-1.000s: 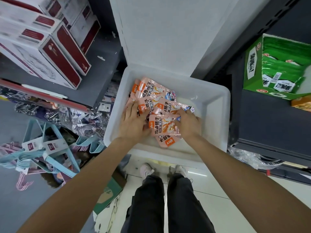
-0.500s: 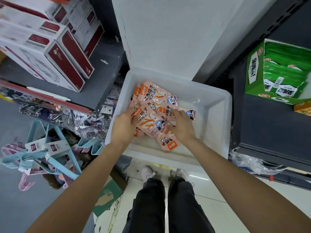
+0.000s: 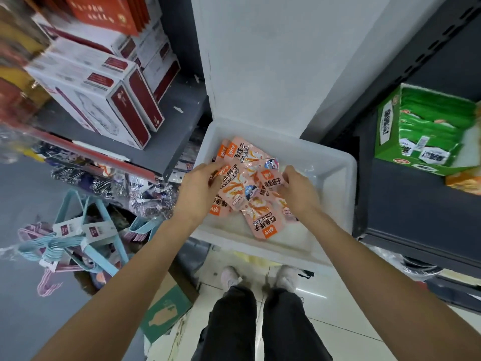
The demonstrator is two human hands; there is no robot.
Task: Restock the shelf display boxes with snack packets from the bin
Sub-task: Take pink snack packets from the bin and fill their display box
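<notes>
Below my head camera, between two dark shelves, sits the white plastic bin [image 3: 335,178], a smooth rectangular tub with rounded corners and a thick rim. Its translucent floor shows bare toward the right wall. Glossy pink snack packets [image 3: 243,190] with orange corner labels lie heaped against the bin's left side, flat crinkly foil pouches overlapping at odd angles.

My left hand [image 3: 197,191] curls its fingers round the left edge of the pile, thumb over the top packet. My right hand [image 3: 299,190] pinches the right edge of the same bunch, fingers bent and tucked under the foil. Both hands grip the packets between them, still low inside the bin.

On the right shelf stands a green cardboard display box [image 3: 390,142], open-topped, packed with shiny green pouches standing on edge. On the left shelf lie stacked white cartons [image 3: 104,105] with dark red ends, matte and sharp-cornered. Lower left hangs a tangle of pale blue and pink hangers [image 3: 65,243].
</notes>
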